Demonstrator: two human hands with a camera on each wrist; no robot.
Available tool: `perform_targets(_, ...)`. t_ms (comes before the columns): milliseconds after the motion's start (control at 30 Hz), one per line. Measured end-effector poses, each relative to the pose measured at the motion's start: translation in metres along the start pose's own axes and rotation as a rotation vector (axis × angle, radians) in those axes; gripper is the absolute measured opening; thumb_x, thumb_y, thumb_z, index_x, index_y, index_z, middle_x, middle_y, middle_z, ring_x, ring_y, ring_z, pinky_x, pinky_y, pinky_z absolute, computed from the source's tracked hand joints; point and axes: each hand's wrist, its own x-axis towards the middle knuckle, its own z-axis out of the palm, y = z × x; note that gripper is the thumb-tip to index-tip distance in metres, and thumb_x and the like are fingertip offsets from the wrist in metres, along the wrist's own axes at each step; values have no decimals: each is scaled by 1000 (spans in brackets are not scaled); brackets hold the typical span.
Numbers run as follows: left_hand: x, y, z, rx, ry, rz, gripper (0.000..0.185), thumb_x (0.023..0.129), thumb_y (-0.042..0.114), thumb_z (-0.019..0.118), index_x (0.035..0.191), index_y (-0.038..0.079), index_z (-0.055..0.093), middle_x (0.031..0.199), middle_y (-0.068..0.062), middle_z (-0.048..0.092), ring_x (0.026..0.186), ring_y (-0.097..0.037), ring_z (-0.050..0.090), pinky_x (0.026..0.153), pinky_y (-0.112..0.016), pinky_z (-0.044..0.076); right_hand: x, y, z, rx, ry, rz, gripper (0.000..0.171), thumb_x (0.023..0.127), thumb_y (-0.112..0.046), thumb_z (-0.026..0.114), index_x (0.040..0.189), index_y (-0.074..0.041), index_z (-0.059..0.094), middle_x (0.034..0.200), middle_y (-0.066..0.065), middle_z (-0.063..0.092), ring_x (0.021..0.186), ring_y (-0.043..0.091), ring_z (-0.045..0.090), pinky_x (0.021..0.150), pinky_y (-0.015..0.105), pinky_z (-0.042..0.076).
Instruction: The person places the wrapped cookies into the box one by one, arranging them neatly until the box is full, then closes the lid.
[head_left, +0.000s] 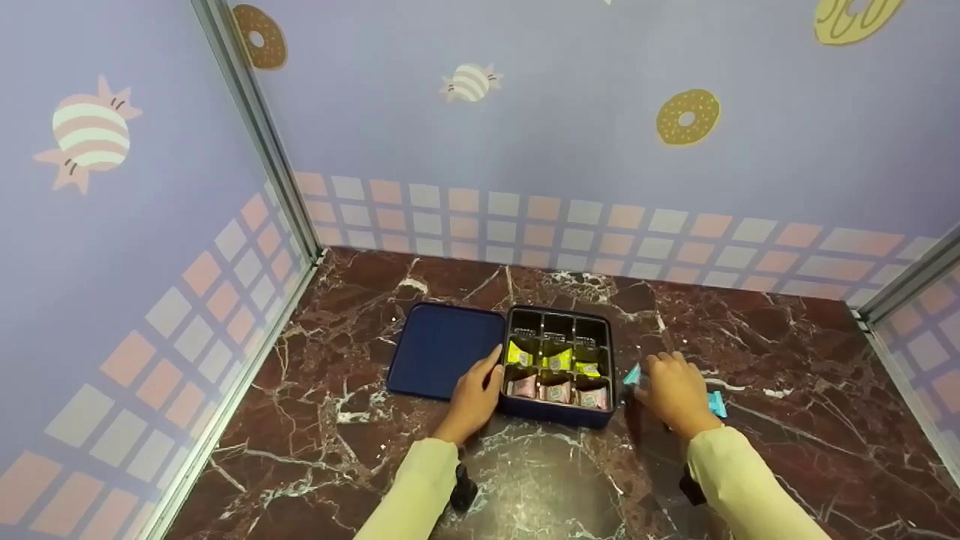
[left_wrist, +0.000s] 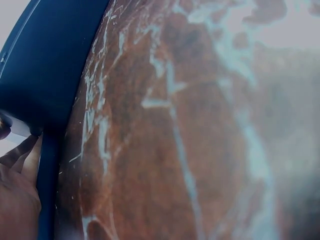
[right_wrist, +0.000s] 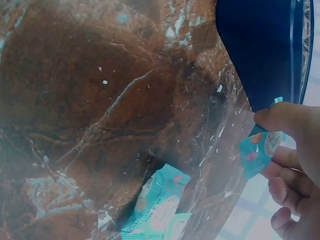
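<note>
While the left hand [head_left: 474, 394] is resting flat against the navy box [head_left: 559, 411], the right hand [head_left: 675, 391] is pinching a teal, fruit-printed packet [right_wrist: 260, 152] at frame right.

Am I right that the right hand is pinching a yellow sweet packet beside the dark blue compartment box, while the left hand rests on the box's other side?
Not quite: the packet in the right hand is a teal sweet packet, not yellow, as the right wrist view shows. The rest holds: the left hand rests against the other side of the dark blue compartment box.

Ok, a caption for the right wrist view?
Right hand pinches a teal sweet packet beside the dark blue box.
</note>
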Motion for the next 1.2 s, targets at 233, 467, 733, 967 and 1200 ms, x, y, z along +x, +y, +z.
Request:
perform_targets(233, 2, -1, 0, 0, -10, -20, 46, 104, 28, 44, 148, 16, 41, 138, -10, 56, 129, -28, 53, 107, -46, 43, 5, -2, -4, -8, 45, -23, 37, 67, -25, 83, 85, 2, 63, 84, 15, 64, 84, 37, 56, 74, 53, 48)
perform_targets(467, 2, 0, 0, 11, 0, -11, 46, 104, 28, 45, 148, 16, 41, 137, -9, 58, 128, -28, 53, 107, -46, 43, 8, -5, -6, 12, 94, -51, 34, 66, -21, 84, 85, 0, 65, 85, 13, 64, 84, 34, 55, 73, 50, 46)
perform_targets(733, 1, 0, -1, -3, -17, -12, 47, 104, 31, 42, 149, 17, 40, 138, -8, 57, 129, -28, 52, 107, -47, 42, 14, -8, -7, 13, 121, -75, 37, 66, -22, 85, 88, 1, 66, 88, 15, 65, 88, 35, 57, 74, 50, 48)
perform_targets(967, 0, 1, -1, 4, -13, -7, 46, 104, 29, 44, 148, 16, 42, 138, -10, 56, 129, -29, 52, 107, -48, 42, 18, -12, -8, 26, 107, -86, 34, 66, -19, 84, 90, 1, 70, 92, 16, 67, 90, 35, 57, 76, 52, 47)
perform_targets(1200, 0, 1, 0, 12, -2, -4, 46, 104, 28, 44, 147, 15, 43, 137, -10, 57, 128, -28, 54, 106, -46, 43, 21, -16, -7, 25, 107, -126, 33, 66, -20, 83, 91, -2, 70, 91, 13, 67, 90, 33, 57, 74, 49, 45)
